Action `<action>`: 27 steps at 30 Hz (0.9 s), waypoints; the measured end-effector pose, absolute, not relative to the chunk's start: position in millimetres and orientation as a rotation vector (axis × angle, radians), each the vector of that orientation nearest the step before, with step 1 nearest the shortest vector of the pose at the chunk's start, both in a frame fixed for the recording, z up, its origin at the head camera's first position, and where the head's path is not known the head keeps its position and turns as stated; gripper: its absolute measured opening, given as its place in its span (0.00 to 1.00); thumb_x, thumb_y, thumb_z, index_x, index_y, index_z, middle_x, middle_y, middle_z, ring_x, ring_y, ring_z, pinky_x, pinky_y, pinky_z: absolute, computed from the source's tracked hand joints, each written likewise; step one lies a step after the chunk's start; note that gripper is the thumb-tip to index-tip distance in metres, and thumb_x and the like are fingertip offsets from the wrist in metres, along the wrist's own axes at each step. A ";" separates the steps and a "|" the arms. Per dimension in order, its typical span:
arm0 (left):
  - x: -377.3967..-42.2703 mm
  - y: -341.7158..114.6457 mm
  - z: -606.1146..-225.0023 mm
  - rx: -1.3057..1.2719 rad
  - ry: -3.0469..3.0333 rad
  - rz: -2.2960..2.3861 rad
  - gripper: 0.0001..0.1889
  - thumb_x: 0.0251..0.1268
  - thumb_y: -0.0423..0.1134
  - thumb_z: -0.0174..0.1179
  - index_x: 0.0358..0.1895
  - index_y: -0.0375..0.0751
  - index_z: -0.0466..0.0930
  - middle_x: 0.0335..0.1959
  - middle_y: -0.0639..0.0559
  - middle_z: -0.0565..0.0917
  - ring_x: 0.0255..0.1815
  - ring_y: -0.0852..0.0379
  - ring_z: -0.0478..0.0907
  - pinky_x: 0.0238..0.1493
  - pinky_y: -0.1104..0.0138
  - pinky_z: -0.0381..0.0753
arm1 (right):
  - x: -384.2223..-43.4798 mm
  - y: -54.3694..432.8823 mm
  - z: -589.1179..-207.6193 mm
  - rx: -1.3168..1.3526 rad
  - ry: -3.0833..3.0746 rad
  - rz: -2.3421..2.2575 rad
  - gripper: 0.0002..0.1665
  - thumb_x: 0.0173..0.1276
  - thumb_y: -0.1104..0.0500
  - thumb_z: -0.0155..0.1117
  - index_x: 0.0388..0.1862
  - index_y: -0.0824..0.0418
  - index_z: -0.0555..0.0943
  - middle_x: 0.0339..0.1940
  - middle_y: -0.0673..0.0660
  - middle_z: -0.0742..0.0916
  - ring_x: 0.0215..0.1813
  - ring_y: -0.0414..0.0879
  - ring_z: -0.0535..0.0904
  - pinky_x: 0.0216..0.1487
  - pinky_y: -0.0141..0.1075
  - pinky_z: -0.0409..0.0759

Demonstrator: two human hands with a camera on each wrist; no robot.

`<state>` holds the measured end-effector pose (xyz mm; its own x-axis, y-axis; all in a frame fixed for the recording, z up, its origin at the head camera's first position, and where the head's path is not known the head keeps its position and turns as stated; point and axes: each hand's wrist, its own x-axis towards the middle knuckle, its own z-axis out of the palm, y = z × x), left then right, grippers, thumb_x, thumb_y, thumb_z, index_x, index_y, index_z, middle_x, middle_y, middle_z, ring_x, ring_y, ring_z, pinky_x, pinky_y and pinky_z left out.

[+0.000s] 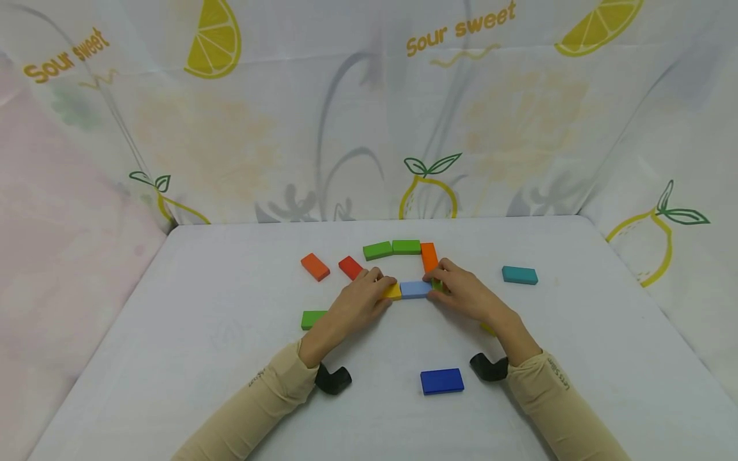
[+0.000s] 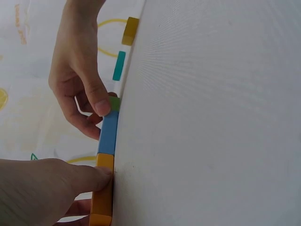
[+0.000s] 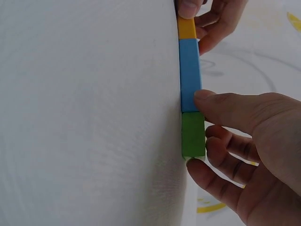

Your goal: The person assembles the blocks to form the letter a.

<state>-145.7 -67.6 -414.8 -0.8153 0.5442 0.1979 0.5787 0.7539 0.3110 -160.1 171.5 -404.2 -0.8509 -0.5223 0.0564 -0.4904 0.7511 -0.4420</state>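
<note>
A yellow block (image 1: 393, 292), a light blue block (image 1: 416, 290) and a green block (image 3: 193, 135) lie end to end in a row on the white table. My left hand (image 1: 359, 298) pinches the yellow block, thumb on the near side and fingers behind. At the row's other end my right hand (image 1: 468, 296) holds the green block, its thumb by the seam with the light blue one and a fingertip at the outer end. Behind the row, two green blocks (image 1: 407, 247), an orange block (image 1: 429, 257) and a red block (image 1: 350, 267) form an arc.
Left of the arc lie a loose orange block (image 1: 315, 267) and a green block (image 1: 313, 319). A teal block (image 1: 519, 275) is at the right, a dark blue block (image 1: 442, 381) in front. The right forearm partly hides a yellow block (image 1: 487, 328). Lemon-printed cloth (image 1: 369, 128) hangs behind.
</note>
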 end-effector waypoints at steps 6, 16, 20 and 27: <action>-148.6 -70.4 -411.6 -0.891 -2.896 -0.574 0.19 0.63 0.43 0.62 0.56 0.43 0.78 0.42 0.49 0.76 0.38 0.57 0.69 0.37 0.71 0.73 | -159.5 171.6 -400.9 -0.796 2.862 -0.684 0.16 0.65 0.56 0.64 0.50 0.59 0.80 0.40 0.53 0.76 0.35 0.42 0.71 0.37 0.31 0.72; -162.2 -106.4 -378.1 -1.087 -3.020 -0.646 0.20 0.67 0.46 0.57 0.60 0.45 0.75 0.53 0.48 0.78 0.46 0.54 0.75 0.46 0.65 0.77 | -157.4 180.7 -391.8 -0.733 2.807 -0.823 0.17 0.67 0.56 0.61 0.52 0.60 0.78 0.37 0.51 0.79 0.38 0.43 0.74 0.36 0.31 0.75; -159.9 -125.5 -369.4 -1.204 -3.052 -0.676 0.20 0.68 0.45 0.56 0.60 0.44 0.75 0.56 0.49 0.77 0.53 0.52 0.74 0.54 0.62 0.76 | -156.6 188.7 -395.8 -0.742 2.813 -0.839 0.17 0.67 0.56 0.60 0.53 0.59 0.77 0.38 0.50 0.80 0.39 0.42 0.74 0.38 0.32 0.75; -151.1 -148.0 -375.2 -1.303 -3.112 -0.655 0.20 0.65 0.45 0.58 0.59 0.47 0.75 0.56 0.52 0.77 0.56 0.54 0.73 0.57 0.59 0.75 | -148.4 202.0 -399.1 -0.727 2.818 -0.851 0.21 0.68 0.57 0.59 0.58 0.60 0.73 0.41 0.52 0.81 0.42 0.43 0.76 0.42 0.35 0.78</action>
